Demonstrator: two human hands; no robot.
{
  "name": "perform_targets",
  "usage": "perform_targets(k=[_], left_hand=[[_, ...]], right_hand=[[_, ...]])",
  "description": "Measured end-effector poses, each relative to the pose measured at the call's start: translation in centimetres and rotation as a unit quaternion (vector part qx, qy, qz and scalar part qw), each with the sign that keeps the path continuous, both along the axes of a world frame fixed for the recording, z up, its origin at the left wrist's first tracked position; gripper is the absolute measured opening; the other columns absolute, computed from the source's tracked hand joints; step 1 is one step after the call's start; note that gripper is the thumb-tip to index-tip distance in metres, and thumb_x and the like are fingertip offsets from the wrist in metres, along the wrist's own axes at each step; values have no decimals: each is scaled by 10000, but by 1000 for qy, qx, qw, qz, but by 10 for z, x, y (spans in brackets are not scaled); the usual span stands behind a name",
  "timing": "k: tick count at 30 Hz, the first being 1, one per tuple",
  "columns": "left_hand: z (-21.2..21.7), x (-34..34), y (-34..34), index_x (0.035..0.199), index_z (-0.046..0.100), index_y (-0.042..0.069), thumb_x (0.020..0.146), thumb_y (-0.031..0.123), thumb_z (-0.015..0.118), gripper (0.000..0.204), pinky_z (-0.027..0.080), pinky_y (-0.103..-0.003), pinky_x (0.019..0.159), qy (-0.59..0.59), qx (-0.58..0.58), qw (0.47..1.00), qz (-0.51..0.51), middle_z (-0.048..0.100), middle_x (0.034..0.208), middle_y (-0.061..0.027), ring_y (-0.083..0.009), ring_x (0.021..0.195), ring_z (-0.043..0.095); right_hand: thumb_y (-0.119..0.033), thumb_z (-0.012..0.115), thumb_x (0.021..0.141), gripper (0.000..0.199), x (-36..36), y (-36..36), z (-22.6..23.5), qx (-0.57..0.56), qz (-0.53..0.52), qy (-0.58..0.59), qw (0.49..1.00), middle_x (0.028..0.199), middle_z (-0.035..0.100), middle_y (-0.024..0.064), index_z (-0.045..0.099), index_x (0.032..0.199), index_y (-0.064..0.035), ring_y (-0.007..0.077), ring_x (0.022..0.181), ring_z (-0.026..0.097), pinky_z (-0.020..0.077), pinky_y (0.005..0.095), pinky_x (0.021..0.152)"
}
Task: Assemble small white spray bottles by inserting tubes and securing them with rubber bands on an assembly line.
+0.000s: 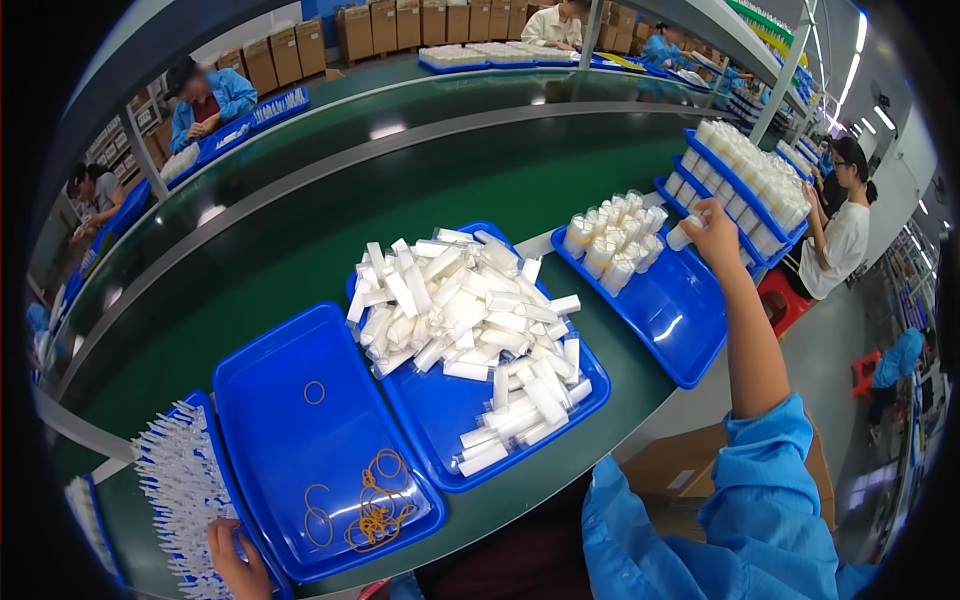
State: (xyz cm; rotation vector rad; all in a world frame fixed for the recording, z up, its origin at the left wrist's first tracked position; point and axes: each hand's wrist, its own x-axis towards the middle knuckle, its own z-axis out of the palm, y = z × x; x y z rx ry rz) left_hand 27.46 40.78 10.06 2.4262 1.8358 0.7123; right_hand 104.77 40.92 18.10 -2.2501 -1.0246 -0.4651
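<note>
My right hand (714,240) is closed around a white cylindrical bundle (682,236), held over the far right side of a blue tray (675,325). Similar upright white bundles (612,240) with yellowish bands fill that tray's far left part. My left hand (238,562) is at the lower left, fingers apart, over the edge of a tray of small, thin white plastic parts (185,485). Between my hands, a heap of white pieces in clear sleeves (465,310) overflows a blue tray (590,395). Left of it, another blue tray (290,420) holds loose tan rubber bands (378,512).
Stacked blue trays (720,170) full of white bundles stand at the far right. A green conveyor belt (330,240) runs behind my trays. Co-workers sit across it, and a person in white (848,225) is at the right. A cardboard box (680,465) is below the table edge.
</note>
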Motion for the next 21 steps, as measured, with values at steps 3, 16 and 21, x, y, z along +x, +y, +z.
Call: perform_targets(k=[3, 16, 21], left_hand=[[15, 18, 1, 921, 481, -23, 672, -82, 507, 258, 403, -388, 756, 12, 5, 1000, 6, 478, 933, -179, -366, 853, 509], [20, 14, 16, 933, 521, -2, 668, -51, 589, 278, 418, -423, 701, 113, 1, 988, 105, 464, 955, -185, -394, 841, 507], [21, 8, 14, 885, 540, -11, 673, -52, 591, 222, 428, -415, 680, 102, -2, 990, 102, 468, 940, -171, -360, 836, 528]], right_hand=[[-295, 771, 632, 421, 16, 13, -20, -51, 16, 29, 998, 808, 626, 142, 583, 931, -66, 272, 775, 620, 482, 363, 708], [-321, 636, 805, 294, -23, 26, -19, -34, 5, -106, 994, 914, 602, 147, 631, 953, -67, 279, 893, 586, 479, 366, 739], [-187, 658, 764, 188, -172, 32, 25, -75, 318, 93, 941, 919, 613, 97, 635, 900, -59, 285, 853, 597, 480, 361, 725]])
